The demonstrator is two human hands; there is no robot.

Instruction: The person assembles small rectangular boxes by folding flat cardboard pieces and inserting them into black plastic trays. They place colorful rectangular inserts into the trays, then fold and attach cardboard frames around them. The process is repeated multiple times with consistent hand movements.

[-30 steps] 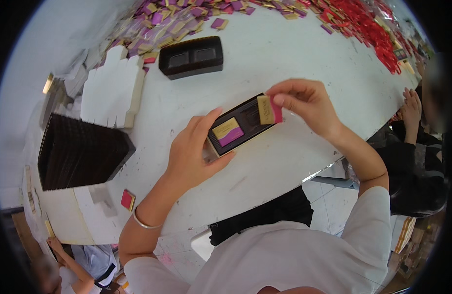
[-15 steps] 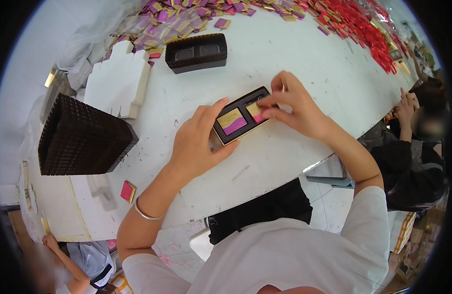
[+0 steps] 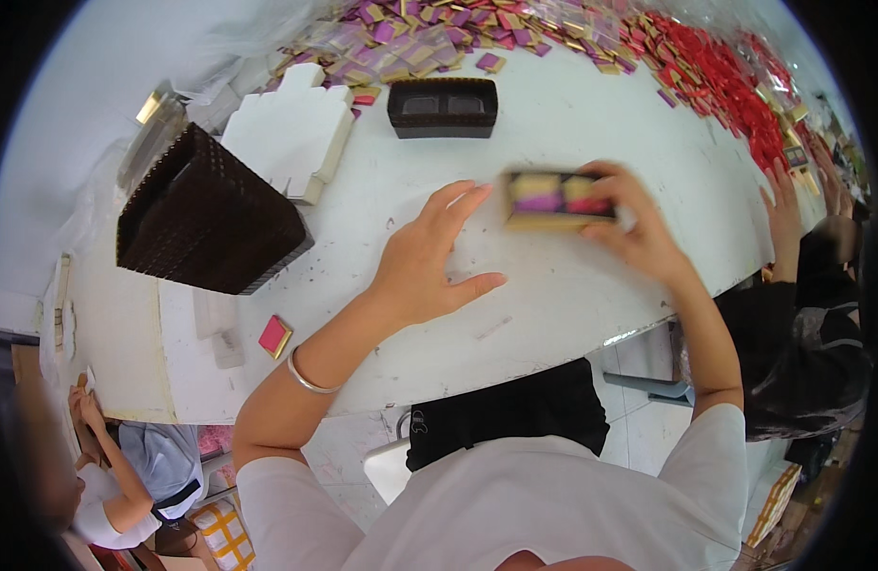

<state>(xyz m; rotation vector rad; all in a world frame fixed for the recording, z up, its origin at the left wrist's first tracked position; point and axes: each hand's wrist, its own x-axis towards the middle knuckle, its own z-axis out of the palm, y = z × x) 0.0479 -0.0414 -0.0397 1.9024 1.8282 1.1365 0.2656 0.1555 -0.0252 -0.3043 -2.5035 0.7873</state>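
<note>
My right hand [image 3: 634, 224] grips the right end of a small gift box [image 3: 544, 221], blurred by motion. Inside the box's dark two-compartment tray sit a purple-and-gold piece on the left and a pink-and-gold piece on the right. To the left of the box, my left hand [image 3: 434, 257] is empty, thumb and fingers spread apart over the white table [image 3: 544, 314]. A silver bangle circles my left wrist. One loose pink-and-gold square piece [image 3: 274, 335] lies on the table beside my left forearm.
A tall stack of dark plastic trays [image 3: 211, 214] stands at the left, by flat white box blanks [image 3: 292, 128]. A shorter tray stack [image 3: 444, 108] sits ahead. Purple-and-gold pieces [image 3: 420, 48] and red ribbons [image 3: 743, 105] heap along the far edge. Other people sit at both sides.
My right hand has let go of the pink piece and now holds the box, which has moved to the right. My left hand has released the box. The view has shifted.
</note>
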